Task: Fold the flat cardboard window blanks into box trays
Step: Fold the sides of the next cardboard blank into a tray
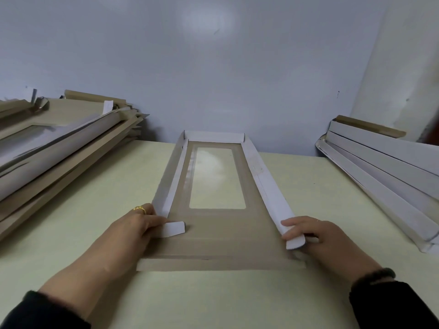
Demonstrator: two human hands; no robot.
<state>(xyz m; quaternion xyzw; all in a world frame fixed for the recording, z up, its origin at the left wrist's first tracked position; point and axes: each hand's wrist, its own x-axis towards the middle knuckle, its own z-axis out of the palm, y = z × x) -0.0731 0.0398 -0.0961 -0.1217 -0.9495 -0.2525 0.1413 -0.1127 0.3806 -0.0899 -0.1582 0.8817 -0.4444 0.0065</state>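
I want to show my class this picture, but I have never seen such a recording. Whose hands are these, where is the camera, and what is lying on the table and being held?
There is no machine here: a person works with two bare hands, and one camera worn on the head looks forward and down at them. On the pale table lies a brown cardboard blank with a clear window in its middle. Its far wall and two long side walls are already folded up, showing white insides; the near flap still lies flat. The left hand, wearing a gold ring, holds the near end of the left wall, with a small white corner tab at its fingertips. The right hand grips the near end of the right wall. A stack of cardboard pieces sits at the left, and another, mostly white, stack at the right.
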